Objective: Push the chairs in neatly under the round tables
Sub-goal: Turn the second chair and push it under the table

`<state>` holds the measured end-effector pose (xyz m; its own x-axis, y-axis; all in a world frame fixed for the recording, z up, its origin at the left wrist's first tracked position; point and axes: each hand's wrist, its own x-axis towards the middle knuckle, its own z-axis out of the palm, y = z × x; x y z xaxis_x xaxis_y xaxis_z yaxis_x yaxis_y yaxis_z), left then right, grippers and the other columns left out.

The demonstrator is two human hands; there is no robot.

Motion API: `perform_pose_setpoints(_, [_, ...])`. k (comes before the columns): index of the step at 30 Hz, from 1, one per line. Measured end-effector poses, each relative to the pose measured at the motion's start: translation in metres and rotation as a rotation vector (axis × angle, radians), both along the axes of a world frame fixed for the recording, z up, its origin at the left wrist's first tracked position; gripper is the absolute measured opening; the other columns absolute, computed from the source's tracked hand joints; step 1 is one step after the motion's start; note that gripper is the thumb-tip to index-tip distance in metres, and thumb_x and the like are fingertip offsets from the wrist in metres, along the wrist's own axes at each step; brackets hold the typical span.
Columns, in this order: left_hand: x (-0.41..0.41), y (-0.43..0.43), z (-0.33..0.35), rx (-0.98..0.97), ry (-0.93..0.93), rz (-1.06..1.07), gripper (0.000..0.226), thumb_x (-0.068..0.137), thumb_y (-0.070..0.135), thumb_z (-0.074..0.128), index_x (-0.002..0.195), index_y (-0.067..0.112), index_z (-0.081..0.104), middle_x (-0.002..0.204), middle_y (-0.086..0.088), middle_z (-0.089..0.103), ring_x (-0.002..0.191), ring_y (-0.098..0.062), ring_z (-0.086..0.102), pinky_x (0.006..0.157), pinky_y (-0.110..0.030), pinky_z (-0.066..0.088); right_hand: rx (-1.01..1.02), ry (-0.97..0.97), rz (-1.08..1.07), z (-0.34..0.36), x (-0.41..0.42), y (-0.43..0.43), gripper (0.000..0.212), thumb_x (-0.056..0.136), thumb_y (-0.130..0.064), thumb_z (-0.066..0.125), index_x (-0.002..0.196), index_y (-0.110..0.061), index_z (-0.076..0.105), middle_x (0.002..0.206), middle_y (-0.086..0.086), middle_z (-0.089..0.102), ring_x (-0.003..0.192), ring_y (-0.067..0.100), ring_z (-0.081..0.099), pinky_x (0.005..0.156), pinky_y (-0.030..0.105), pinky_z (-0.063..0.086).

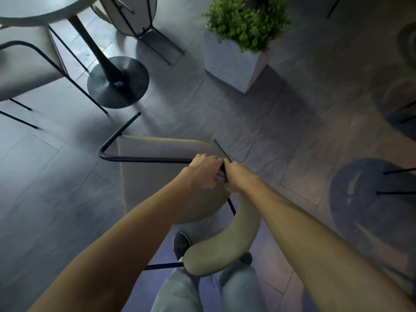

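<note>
Beige upholstery covers the seat of the black-metal-framed chair (157,176) in the middle of the head view, and it sits out on the grey tiled floor (258,122), well apart from the round grey table (33,12) at upper left. The left hand (206,171) and the right hand (235,176) meet side by side, both clenched around the thin black frame bar at the chair's right edge; the fingers curl under, so the exact grip is hidden. The padded backrest curves down toward the person's jeans. The table top is cut off by the frame; its black pedestal base (118,83) stands clear. Another beige chair (24,73) is half cropped at left. A leafy green plant in a square grey planter (234,61) stands beyond.
</note>
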<state>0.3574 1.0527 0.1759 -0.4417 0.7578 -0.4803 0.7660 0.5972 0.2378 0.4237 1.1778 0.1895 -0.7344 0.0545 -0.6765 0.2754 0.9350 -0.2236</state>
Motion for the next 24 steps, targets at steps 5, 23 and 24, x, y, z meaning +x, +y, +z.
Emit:
perform_pose_setpoints(5, [-0.036,0.009,-0.001,-0.023,0.148,0.066,0.056,0.08,0.027,0.064,0.133,0.018,0.049,0.131,-0.005,0.053,0.126,-0.032,0.046,0.116,-0.047,0.022,0.025,0.062,-0.002,0.004,-0.047,0.006,0.045,0.085,-0.015,0.065,0.124,-0.007,0.043,0.12,0.017,0.06,0.112,0.038,0.059,0.075,0.039,0.044])
perform_pose_setpoints(23, [-0.15,0.028,0.002,0.115,0.308,0.601,0.088,0.081,0.023,0.062,0.156,0.014,0.017,0.161,-0.023,0.013,0.15,-0.045,0.004,0.12,-0.05,0.018,0.165,0.427,0.074,-0.004,-0.19,0.013,0.07,0.099,-0.015,0.047,0.156,-0.019,0.007,0.158,0.024,0.012,0.113,0.04,0.054,0.085,0.048,0.051])
perform_pose_setpoints(24, [-0.158,0.03,0.004,0.108,0.311,0.603,0.089,0.082,0.024,0.062,0.157,0.014,0.015,0.162,-0.023,0.011,0.15,-0.045,0.003,0.121,-0.05,0.017,0.182,0.469,0.084,-0.006,-0.197,0.014,0.071,0.099,-0.016,0.049,0.157,-0.018,0.008,0.158,0.025,0.015,0.111,0.039,0.055,0.086,0.048,0.05])
